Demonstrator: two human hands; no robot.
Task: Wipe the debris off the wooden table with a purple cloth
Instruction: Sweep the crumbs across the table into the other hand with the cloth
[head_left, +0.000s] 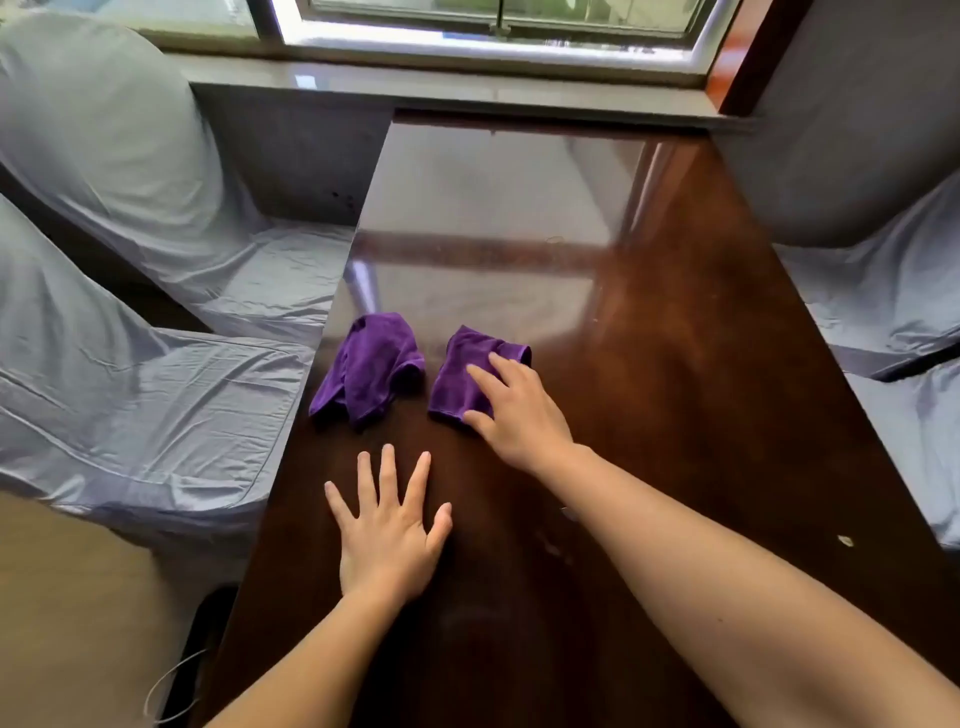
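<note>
Window (498, 21) admits daylight above a grey sill (467, 98). Cloth-covered chairs (156, 208) stand at both sides. Floor (78, 597) is tan.

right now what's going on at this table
A person is starting to clean a wooden table. The right hand lies flat on one purple cloth; a second purple cloth sits crumpled beside it, untouched. The left hand rests spread on the bare wood. A pale scrap of debris lies near the right edge.
</note>
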